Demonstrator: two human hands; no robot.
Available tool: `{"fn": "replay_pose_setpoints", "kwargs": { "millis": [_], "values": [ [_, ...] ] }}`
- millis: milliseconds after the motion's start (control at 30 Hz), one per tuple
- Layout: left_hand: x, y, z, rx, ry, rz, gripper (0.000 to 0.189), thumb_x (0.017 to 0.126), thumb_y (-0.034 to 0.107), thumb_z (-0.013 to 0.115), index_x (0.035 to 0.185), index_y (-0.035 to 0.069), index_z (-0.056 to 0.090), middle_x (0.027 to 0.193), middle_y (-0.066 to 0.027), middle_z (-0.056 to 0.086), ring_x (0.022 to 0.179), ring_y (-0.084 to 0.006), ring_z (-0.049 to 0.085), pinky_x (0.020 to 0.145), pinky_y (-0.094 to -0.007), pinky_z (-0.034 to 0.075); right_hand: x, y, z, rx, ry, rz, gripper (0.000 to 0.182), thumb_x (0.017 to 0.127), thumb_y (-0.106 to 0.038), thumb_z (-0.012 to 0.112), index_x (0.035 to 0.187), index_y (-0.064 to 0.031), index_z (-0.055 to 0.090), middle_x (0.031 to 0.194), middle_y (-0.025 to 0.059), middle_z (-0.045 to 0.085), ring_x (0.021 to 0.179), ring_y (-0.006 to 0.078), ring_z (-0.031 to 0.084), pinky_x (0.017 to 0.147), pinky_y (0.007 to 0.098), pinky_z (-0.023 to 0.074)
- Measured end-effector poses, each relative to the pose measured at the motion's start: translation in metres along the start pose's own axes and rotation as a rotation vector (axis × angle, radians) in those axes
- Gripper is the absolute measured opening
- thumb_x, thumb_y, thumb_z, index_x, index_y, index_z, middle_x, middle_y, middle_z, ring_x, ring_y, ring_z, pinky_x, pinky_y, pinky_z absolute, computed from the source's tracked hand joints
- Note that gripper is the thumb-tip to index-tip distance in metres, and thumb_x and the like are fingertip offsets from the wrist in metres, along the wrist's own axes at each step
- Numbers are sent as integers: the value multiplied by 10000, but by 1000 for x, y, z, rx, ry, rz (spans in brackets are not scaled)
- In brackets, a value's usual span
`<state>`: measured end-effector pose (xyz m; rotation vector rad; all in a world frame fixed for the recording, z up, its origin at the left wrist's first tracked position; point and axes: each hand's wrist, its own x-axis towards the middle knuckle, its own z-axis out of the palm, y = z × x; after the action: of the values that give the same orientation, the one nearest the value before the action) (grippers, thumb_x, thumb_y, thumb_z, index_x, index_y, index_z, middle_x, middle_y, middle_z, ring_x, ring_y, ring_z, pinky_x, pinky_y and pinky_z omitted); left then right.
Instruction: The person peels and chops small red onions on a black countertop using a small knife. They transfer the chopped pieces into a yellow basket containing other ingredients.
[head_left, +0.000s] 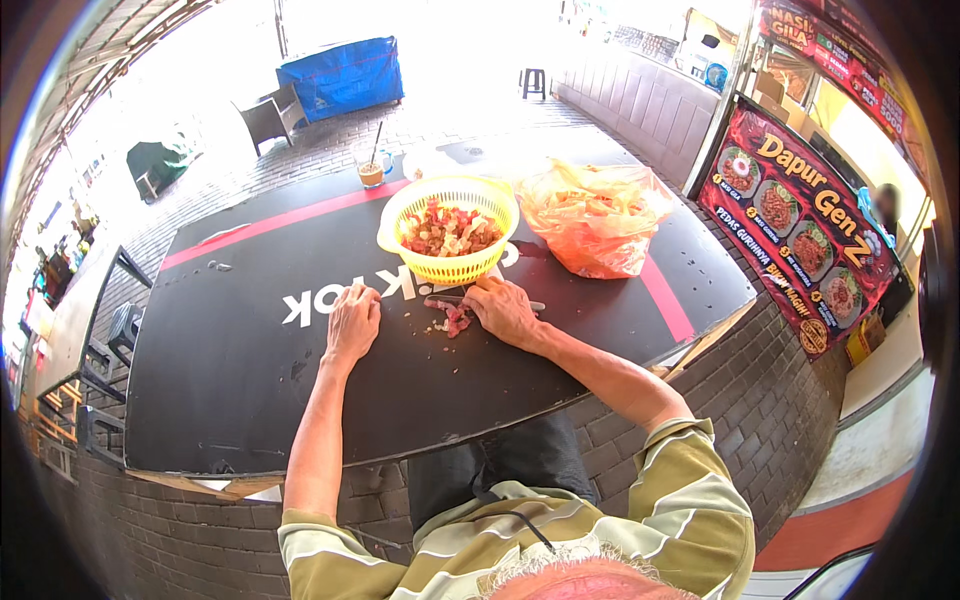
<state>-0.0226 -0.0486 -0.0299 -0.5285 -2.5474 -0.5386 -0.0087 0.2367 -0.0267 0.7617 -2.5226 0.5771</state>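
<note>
On a black table (247, 375) stands a yellow plastic colander (450, 266) holding pieces of red and pale food, maybe onion or meat. In front of it lies a small heap of reddish scraps (455, 319). My right hand (501, 304) is just right of the scraps, fingers curled over a knife (536, 306), of which parts show on both sides; how firmly it is held is unclear. My left hand (354, 319) rests on the table left of the scraps, fingers bent, and whether it holds anything is hidden. An orange plastic bag (600, 217), filled, sits right of the colander.
Behind the colander stands a glass mug (372, 171) with a brown drink and a straw. Beyond the table are a wicker chair (271, 118), a blue-covered object (345, 79) and a stool (534, 82). A food banner (802, 225) stands at the right, with a blurred person behind it.
</note>
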Motion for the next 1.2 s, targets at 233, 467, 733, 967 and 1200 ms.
{"fn": "replay_pose_setpoints", "kwargs": {
  "millis": [233,467,733,967,1200],
  "values": [
    [4,1,-4,-46,-33,-4,91,872,102,547,899,38,606,947,-108,566,951,-304,561,835,-421,450,2,1,-3,29,4,-14,111,818,-101,595,790,-11,653,886,142,602,890,311,618,751,420,510],
    [8,3,-2,-2,-61,-22,83,861,111,568,893,38,589,952,-106,564,947,-311,560,826,-427,453,4,0,-5,68,-31,72,107,850,-83,540,916,-11,583,915,175,630,858,337,646,721,444,511],
    [8,-1,-2,-52,-40,42,79,859,92,576,896,25,595,1006,-106,589,988,-310,566,867,-417,447,4,2,-2,39,24,30,133,804,-22,514,923,-19,573,886,172,618,866,343,626,731,439,498],
    [7,1,5,-21,-44,-18,165,887,149,597,992,24,623,1065,-124,595,1002,-322,565,878,-411,438,4,14,1,42,-8,-47,111,859,-101,590,947,-40,619,840,132,625,777,326,631,671,422,498],
    [8,2,-3,101,-105,61,317,923,285,574,1131,56,645,1261,-129,565,1165,-316,506,1048,-456,323,9,19,3,96,26,-152,174,840,-101,627,1005,-47,641,847,115,621,812,304,633,711,395,513]
  ]
}}
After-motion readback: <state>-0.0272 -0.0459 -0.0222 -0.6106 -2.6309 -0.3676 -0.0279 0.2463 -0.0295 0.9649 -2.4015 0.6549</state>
